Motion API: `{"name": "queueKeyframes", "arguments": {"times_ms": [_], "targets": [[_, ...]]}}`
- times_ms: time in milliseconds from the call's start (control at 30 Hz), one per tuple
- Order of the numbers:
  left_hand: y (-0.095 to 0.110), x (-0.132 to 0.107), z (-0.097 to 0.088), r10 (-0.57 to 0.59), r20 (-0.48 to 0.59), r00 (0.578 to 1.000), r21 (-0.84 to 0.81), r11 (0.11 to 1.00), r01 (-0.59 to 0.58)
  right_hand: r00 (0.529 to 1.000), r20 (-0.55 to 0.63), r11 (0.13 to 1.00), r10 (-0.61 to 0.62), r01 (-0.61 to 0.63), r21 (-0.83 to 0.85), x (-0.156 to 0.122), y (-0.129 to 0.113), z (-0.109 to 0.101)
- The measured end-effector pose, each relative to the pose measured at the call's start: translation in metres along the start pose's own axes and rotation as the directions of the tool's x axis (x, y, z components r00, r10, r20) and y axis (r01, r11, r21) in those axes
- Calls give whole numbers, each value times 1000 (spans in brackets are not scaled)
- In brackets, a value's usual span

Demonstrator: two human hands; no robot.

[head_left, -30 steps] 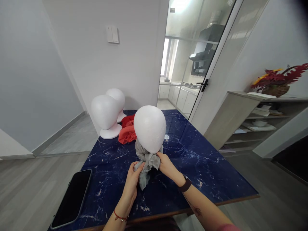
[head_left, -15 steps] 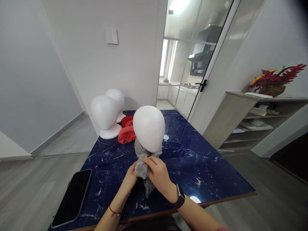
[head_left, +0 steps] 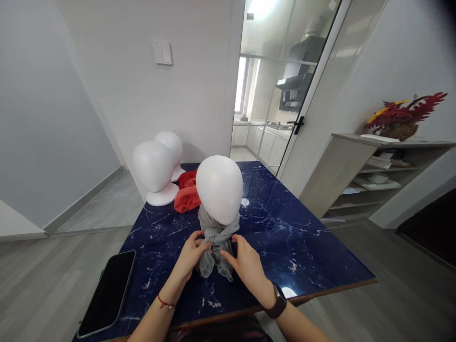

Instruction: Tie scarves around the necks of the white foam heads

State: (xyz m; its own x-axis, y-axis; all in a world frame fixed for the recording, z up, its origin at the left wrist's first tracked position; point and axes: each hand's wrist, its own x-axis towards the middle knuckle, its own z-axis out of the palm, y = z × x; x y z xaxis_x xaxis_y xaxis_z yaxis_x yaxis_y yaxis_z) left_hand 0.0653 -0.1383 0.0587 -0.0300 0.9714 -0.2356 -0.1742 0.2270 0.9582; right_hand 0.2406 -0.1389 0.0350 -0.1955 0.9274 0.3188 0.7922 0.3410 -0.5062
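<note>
A white foam mannequin head (head_left: 219, 189) stands in the middle of the dark blue marble table (head_left: 306, 242). A grey scarf (head_left: 214, 243) is knotted round its neck, its two ends hanging down onto the table. My left hand (head_left: 189, 255) pinches the scarf at the left side of the knot. My right hand (head_left: 245, 262) is on the right of the hanging ends, fingers spread and touching the cloth lightly. A dark watch sits on my right wrist, a red string on my left.
Two more white foam heads (head_left: 154, 172) stand at the table's far left corner beside a crumpled red cloth (head_left: 186, 194). A black phone (head_left: 107, 292) lies at the near left edge. A glass door (head_left: 285, 95) and a shelf unit (head_left: 374, 175) are on the right.
Both hands were bunched over the scarf ends in front of the knot. Now they have drawn apart to either side, and the two ends hang down freely.
</note>
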Motion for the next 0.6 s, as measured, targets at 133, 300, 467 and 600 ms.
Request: {"name": "queueKeyframes", "arguments": {"times_ms": [133,300,467,600], "targets": [[6,1,2,71,47,996,99,992,-76,986,163,994,30,-12,-108,17,-6,9],[22,5,-12,264,48,963,453,854,-257,957,289,986,30,20,-167,29,4,3],[51,11,-35,418,87,904,793,521,-317,975,208,966,82,-27,-257,40,36,-26],[67,22,-49,498,57,866,820,471,-325,979,175,944,106,-44,-328,49,57,-39]]}}
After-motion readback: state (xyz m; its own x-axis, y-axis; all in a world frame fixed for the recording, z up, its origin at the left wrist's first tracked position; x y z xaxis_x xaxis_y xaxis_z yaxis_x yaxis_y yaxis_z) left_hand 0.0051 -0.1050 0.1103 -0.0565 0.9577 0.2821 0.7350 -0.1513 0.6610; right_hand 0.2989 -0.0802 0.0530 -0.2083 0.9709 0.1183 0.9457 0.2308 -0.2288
